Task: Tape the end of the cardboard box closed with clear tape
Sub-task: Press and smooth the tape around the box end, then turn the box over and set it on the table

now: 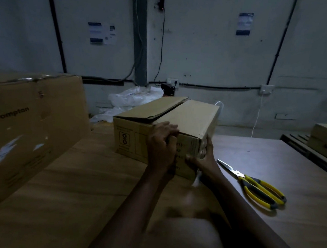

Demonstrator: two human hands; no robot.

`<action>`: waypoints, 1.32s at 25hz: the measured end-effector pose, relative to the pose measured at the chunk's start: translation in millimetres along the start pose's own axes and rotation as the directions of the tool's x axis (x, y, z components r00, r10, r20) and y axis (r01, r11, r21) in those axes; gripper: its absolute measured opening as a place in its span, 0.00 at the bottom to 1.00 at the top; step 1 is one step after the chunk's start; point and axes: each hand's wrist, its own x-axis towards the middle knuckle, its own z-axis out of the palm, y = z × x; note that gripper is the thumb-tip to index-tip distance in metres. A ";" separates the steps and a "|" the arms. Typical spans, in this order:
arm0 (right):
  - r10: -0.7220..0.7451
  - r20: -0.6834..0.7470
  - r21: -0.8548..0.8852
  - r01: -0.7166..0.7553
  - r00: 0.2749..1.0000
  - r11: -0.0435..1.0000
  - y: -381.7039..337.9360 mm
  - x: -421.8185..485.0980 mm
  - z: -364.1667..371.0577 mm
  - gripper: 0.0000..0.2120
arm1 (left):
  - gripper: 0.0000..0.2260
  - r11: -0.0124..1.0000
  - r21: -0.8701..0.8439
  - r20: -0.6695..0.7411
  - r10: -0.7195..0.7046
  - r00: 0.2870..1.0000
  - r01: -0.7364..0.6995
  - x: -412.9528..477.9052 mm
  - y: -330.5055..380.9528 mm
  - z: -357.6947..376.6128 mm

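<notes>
Extends both bare forearms forward over the wooden surface [66, 190]. Hooks the left grip [161, 143] over the top near edge of the cardboard box [193, 117], fingers curled onto the top, grasping that edge. Wraps the right grip [204, 156] round the lower right corner of the same near end, thumb against the end face, grasping the box there. Shows a pale streak [196, 181] just below the right wrist, too blurred to identify. Places the box on the middle of the surface, near end toward the person, left top flap lying slightly raised along the centre seam. Sets the scissors [257, 187], yellow-handled, flat on the surface to the right of the box, apart from it, blades toward the box. Stands a large box [31, 124] marked "Crompton" at the far left. Leaves white plastic bags [135, 96] behind the box, against the wall [211, 41] with its cables and posted sheets.
</notes>
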 end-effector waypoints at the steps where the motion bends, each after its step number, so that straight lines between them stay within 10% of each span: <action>1: 0.013 -0.027 0.088 -0.011 1.000 0.996 -2.0 4.6 -3.1 0.47 | 0.13 1.000 0.023 -0.075 0.022 0.997 -0.021 0.7 3.6 -1.7; 6: 0.180 -0.247 0.191 -0.134 0.952 0.972 5.3 10.6 -12.8 0.28 | 0.23 0.916 0.047 -0.396 -0.350 0.849 0.399 16.5 -14.8 -17.4; 15: 0.075 -0.415 0.084 -0.044 0.907 0.996 -10.9 8.3 -7.7 0.30 | 0.49 0.473 -0.132 -0.195 -0.874 0.445 0.871 36.6 -59.5 -32.9; 19: -0.289 -0.463 0.035 0.343 0.838 0.939 -74.1 6.7 9.3 0.31 | 0.51 0.472 -0.089 -0.176 -0.874 0.453 0.877 43.4 -54.4 -20.8; 24: -0.566 -0.347 -0.405 0.425 0.748 0.809 -68.4 16.0 44.3 0.37 | 0.46 0.453 -0.126 -0.163 -0.887 0.432 0.883 40.1 -64.9 -16.5; 33: -0.103 -0.106 0.139 0.117 0.989 0.983 -3.5 3.5 14.1 0.49 | 0.46 0.468 -0.055 -0.172 -0.874 0.454 0.882 40.8 -57.4 -23.7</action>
